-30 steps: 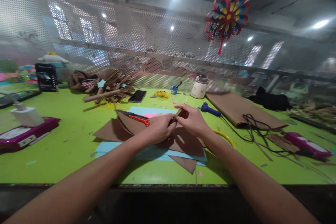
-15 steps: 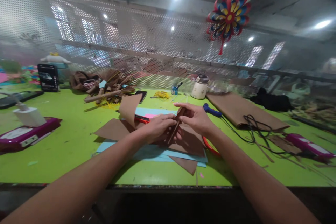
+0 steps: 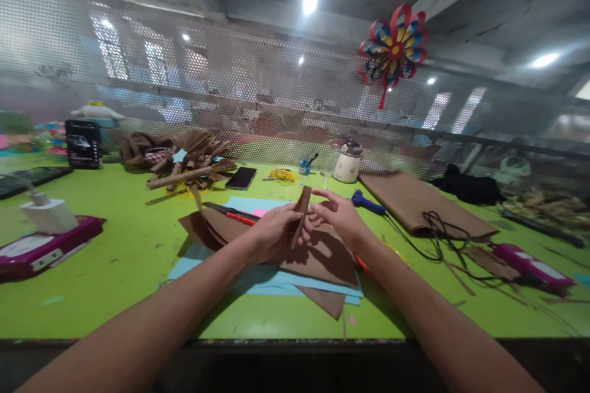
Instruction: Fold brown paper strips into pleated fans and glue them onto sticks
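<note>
My left hand (image 3: 277,230) grips a narrow folded piece of brown paper (image 3: 302,204), held upright and slightly tilted between thumb and fingers. Just right of it, my right hand (image 3: 342,216) has its fingers apart, with the index finger stretched towards the paper's upper part. Its fingertips are close to the fold, and whether they touch it I cannot tell. Below both hands lie a brown paper sheet (image 3: 329,258) and light blue sheets (image 3: 267,285). Scissors (image 3: 237,215) with red handles lie left of the hands, by a curled brown paper piece (image 3: 196,227).
Behind are a black phone (image 3: 241,178), yellow string (image 3: 282,175), a small blue jar (image 3: 305,167) and a white cup (image 3: 347,163). A blue glue gun (image 3: 367,202) and folded brown paper (image 3: 421,202) lie right. Rolled brown paper (image 3: 184,166) and a purple power strip (image 3: 87,230) are left.
The folded paper has become more upright, and my right hand's fingers have loosened from it. The curled brown piece at left has dropped lower, uncovering the scissors and phone. The view has tilted up slightly.
</note>
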A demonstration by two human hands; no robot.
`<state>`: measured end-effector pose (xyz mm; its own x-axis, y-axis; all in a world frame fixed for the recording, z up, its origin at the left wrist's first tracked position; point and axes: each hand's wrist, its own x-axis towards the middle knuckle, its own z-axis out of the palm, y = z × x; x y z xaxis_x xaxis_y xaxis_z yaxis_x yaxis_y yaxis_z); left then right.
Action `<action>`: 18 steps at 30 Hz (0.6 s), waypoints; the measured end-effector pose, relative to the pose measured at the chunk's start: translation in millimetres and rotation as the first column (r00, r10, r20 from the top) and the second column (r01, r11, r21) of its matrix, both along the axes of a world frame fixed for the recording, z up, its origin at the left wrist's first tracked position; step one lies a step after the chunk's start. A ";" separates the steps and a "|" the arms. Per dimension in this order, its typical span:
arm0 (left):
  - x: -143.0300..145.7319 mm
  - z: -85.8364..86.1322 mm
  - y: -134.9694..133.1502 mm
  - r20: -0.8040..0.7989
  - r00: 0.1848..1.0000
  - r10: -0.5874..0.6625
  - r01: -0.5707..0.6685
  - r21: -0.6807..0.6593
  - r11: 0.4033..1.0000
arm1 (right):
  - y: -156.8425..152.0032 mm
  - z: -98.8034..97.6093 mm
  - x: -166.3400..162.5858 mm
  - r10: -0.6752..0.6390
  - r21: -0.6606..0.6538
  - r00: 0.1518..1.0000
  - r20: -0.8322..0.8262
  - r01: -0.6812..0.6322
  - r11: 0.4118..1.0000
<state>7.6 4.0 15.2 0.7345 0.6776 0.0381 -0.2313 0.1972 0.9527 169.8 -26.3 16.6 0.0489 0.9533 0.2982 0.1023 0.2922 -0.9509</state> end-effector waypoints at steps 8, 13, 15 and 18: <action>-8.4 -2.5 25.3 0.048 0.849 0.526 -0.506 -0.212 0.836 | 27.1 10.1 27.4 -0.290 -0.067 0.944 0.156 0.303 0.951; -5.3 -6.8 22.2 0.052 0.866 0.497 -0.475 -0.223 0.851 | 98.9 26.5 39.8 -0.342 -0.040 0.852 0.397 0.388 0.921; -5.0 -6.6 21.4 0.027 0.869 0.494 -0.479 -0.204 0.854 | 131.2 25.7 36.4 -0.301 -0.084 0.790 0.534 0.403 0.911; -6.3 -7.8 22.9 -0.041 0.857 0.514 -0.511 -0.194 0.837 | 170.8 14.6 24.2 -0.230 -0.145 0.689 0.687 0.441 0.886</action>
